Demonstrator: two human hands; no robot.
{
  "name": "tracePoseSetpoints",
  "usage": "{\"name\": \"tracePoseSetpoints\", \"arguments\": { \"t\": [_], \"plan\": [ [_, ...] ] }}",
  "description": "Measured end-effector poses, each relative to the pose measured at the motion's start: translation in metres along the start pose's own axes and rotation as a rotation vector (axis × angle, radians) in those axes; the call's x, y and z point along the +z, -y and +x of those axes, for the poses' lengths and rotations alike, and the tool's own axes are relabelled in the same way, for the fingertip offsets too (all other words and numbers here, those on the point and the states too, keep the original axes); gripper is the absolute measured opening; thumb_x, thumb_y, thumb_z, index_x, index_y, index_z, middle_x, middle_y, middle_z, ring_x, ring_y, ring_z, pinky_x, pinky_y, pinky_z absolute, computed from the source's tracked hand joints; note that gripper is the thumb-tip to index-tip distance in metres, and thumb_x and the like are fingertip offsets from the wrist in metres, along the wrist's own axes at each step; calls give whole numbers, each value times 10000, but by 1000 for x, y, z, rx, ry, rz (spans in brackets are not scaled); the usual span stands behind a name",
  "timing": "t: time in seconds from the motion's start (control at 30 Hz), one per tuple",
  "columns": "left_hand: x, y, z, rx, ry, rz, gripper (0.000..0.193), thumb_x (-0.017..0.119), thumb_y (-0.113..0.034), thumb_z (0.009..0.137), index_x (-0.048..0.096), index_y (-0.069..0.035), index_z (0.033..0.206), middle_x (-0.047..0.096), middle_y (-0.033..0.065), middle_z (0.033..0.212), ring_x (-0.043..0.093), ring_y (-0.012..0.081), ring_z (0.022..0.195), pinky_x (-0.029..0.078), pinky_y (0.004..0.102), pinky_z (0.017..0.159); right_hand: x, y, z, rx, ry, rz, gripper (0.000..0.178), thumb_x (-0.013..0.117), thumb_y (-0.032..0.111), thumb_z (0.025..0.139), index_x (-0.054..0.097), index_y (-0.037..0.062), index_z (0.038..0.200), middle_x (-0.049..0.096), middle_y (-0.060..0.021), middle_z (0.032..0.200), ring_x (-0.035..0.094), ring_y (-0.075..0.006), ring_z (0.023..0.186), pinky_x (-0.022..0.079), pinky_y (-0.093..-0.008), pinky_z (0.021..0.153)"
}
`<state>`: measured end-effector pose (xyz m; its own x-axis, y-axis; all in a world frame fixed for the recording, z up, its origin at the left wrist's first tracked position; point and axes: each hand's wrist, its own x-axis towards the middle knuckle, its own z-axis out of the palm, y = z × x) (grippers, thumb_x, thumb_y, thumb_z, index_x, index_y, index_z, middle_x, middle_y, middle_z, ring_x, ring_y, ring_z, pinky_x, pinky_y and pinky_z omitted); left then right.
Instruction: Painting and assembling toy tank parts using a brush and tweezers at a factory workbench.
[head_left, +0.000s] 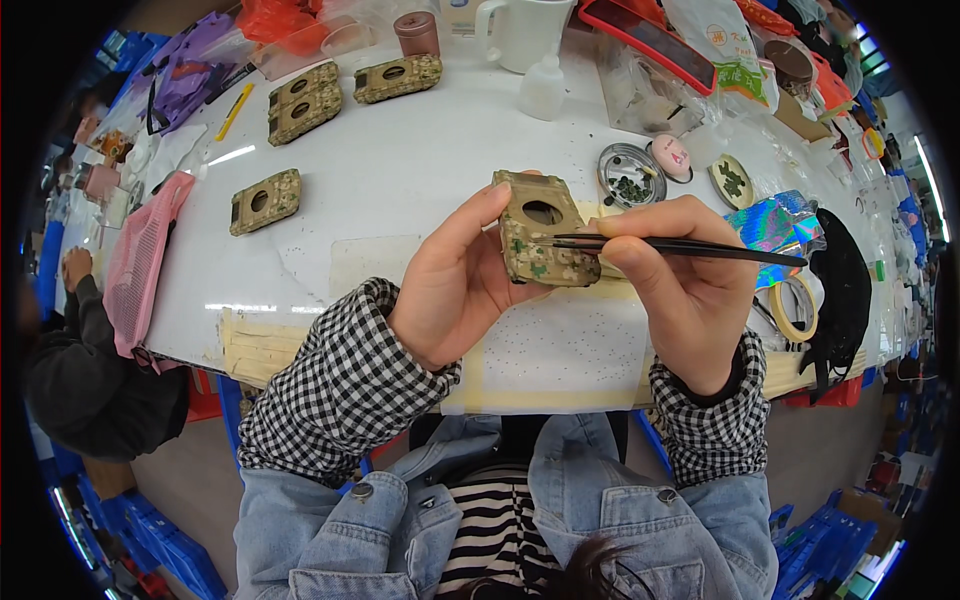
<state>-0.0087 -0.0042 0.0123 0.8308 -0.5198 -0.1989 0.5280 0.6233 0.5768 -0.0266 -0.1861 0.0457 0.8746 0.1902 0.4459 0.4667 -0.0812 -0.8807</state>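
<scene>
A camouflage-patterned casing (pixel 548 255) with a round hole is held up over the table in my left hand (pixel 452 272), thumb on its upper left edge. My right hand (pixel 695 285) grips black tweezers (pixel 705 248), their tips at the casing's face just below the hole. Whether the tips pinch anything is too small to tell. Just beyond the right hand, a round clear dish (pixel 604 172) contains dark green bits (pixel 631 190); a pale dish (pixel 732 180) nearby has more. Another camouflage casing (pixel 266 203) lies to the left, and several more (pixel 398 78) sit farther back.
A white jug (pixel 522 38), a small squeeze bottle (pixel 542 90) and a red-cased phone (pixel 650 45) stand or lie at the back. Left are a yellow cutter (pixel 233 112) and a pink mesh bag (pixel 148 260), near another person's hand (pixel 76 268). Tape (pixel 795 308) and black cloth (pixel 842 290) lie right.
</scene>
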Motion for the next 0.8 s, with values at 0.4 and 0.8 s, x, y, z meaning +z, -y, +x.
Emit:
{"name": "tracePoseSetpoints", "arguments": {
  "t": [0.4, 0.8],
  "plan": [
    [-10, 0, 7, 5, 15, -48, 468, 314, -305, 982, 369, 22, 1312, 488, 261, 1246, 546, 326, 1122, 536, 364, 880, -25, 10, -12, -104, -267, 167, 198, 484, 132, 949, 505, -47, 1032, 584, -132, 898, 659, -224, 772, 529, -327, 750],
    [-9, 2, 7, 13, -19, -22, 465, 313, -295, 980, 375, 27, 1309, 497, 256, 1239, 553, 311, 1113, 549, 340, 851, -35, -12, -33, -144, -103, -820, 178, 710, 6, 710, 654, 32, 876, 584, -105, 793, 549, -256, 773, 448, -326, 683]
  ]
}}
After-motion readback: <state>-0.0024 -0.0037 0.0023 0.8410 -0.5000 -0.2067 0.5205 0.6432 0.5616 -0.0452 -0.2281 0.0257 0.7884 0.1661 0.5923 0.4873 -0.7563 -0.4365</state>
